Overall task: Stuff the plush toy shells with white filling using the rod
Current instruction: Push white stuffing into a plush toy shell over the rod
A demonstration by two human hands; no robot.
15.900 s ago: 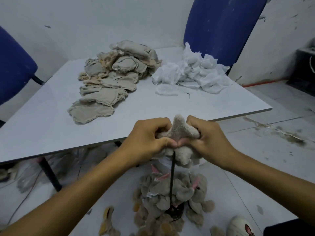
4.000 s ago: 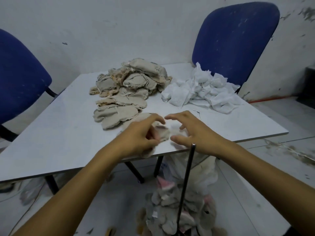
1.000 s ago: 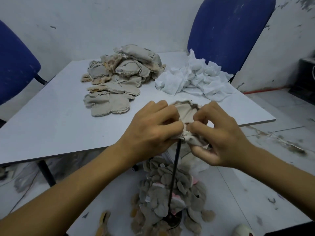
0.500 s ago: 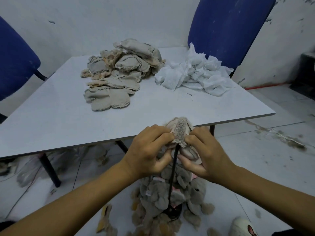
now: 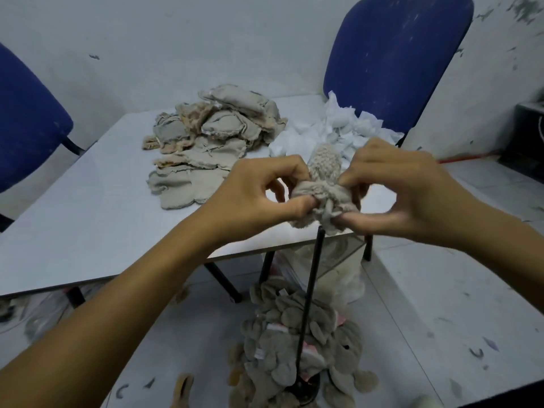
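Note:
A beige plush shell [image 5: 323,184] sits bunched on the top of a black upright rod [image 5: 309,293], with a fuzzy tip poking up. My left hand [image 5: 256,192] pinches the shell's left side, thumb under the fabric. My right hand [image 5: 400,189] pinches its right side. The rod runs down to a round base [image 5: 306,391] on the floor. A heap of flat beige shells [image 5: 206,142] lies on the white table [image 5: 88,219]. White filling [image 5: 332,134] is heaped at the table's back right, partly hidden behind my hands.
Grey plush toys [image 5: 294,343] are piled on the floor around the rod's base. A pale bag [image 5: 338,269] stands under the table. One blue chair [image 5: 391,57] stands behind the table, another [image 5: 26,119] at the left. The floor at the right is bare tile.
Both hands have risen with the shell along the rod, from below the table edge to above it. More fuzzy fabric now shows at the top.

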